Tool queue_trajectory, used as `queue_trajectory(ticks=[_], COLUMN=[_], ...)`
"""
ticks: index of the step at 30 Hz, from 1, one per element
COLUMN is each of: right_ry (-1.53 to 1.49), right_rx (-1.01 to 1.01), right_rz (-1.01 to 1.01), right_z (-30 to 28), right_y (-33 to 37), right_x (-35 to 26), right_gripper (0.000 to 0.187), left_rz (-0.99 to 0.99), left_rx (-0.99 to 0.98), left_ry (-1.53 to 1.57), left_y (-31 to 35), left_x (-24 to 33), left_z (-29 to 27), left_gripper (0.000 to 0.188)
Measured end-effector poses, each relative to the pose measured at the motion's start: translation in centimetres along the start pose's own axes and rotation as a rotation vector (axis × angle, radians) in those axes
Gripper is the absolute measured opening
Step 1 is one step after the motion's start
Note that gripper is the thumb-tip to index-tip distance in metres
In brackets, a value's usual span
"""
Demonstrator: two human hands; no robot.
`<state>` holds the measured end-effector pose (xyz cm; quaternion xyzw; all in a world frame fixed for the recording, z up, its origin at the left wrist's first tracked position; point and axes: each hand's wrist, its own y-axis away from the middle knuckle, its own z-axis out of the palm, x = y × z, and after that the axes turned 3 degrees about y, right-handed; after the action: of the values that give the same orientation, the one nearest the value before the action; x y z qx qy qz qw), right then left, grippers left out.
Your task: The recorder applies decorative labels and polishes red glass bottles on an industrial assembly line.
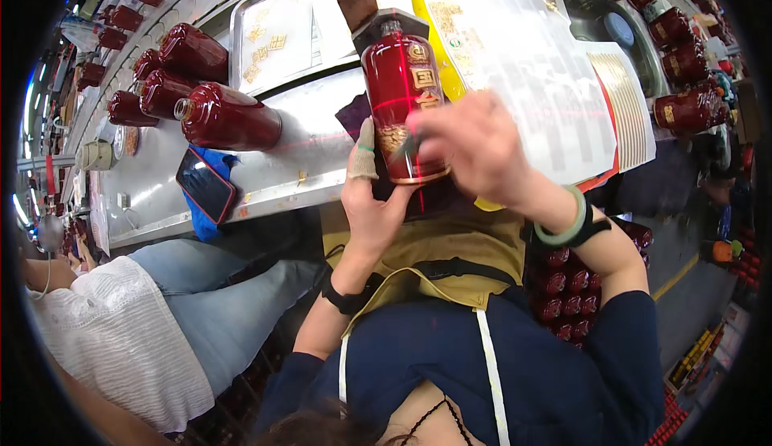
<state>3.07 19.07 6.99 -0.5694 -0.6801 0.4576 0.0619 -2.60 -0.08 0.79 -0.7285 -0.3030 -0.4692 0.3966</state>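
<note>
A dark red glass bottle (392, 72) with gold characters lies tilted at the table's front edge, its neck against a dark holder (384, 24). Thin red light lines cross its face. My left hand (370, 209) grips the bottle's lower end from the left and below, pale finger cots on its fingers. Over the bottle's lower right side is my right hand (482, 144), smeared by motion, so its fingers are hard to read. Something dark green shows at its fingertips; I cannot tell whether it is a finger cover or a held piece.
Several red bottles (233, 116) stand or lie at left, near a phone (207, 184) on blue cloth. Sheets of gold lettering (474, 24) cover the right of the table, beside a metal tray (635, 52). A seated person (133, 329) is close on my left.
</note>
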Motion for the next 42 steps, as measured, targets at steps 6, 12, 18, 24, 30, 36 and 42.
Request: queue_trajectory(ticks=[6,12,18,24,30,36,42], right_ry=[0.095,0.162,0.057,0.211,0.164,0.102,0.094], right_rx=[-0.078,0.065,-0.189,0.093,0.127,0.226,0.217], right_rz=[-0.255,-0.086,-0.473,-0.087,0.062,0.173,0.203], right_z=[-0.4,0.1,0.3,-1.3,-2.0,-2.6,-2.7], right_y=[0.9,-5.2,-1.4,-6.1,-4.2,-3.1,-2.8], right_x=[0.3,4.1,0.9,4.4,3.3,2.2,1.2], right_gripper=[0.017,0.014,0.02,0.021,0.022,0.018,0.016], left_rz=[0.151,0.126,0.079,0.182,0.236,0.278,0.289], left_rx=[0.023,0.01,-0.013,0.058,0.022,-0.067,-0.11], left_ry=[-0.13,-0.096,-0.052,-0.206,-0.328,-0.605,-0.769], left_y=[-1.6,-1.0,-0.7,-0.3,0.1,-0.8,-1.1], left_x=[1.3,0.9,0.4,0.9,1.2,3.9,4.9], left_z=[0.1,-0.3,-0.3,-0.2,0.1,0.3,1.2], left_gripper=[0.087,0.087,0.083,0.068,0.07,0.089,0.08])
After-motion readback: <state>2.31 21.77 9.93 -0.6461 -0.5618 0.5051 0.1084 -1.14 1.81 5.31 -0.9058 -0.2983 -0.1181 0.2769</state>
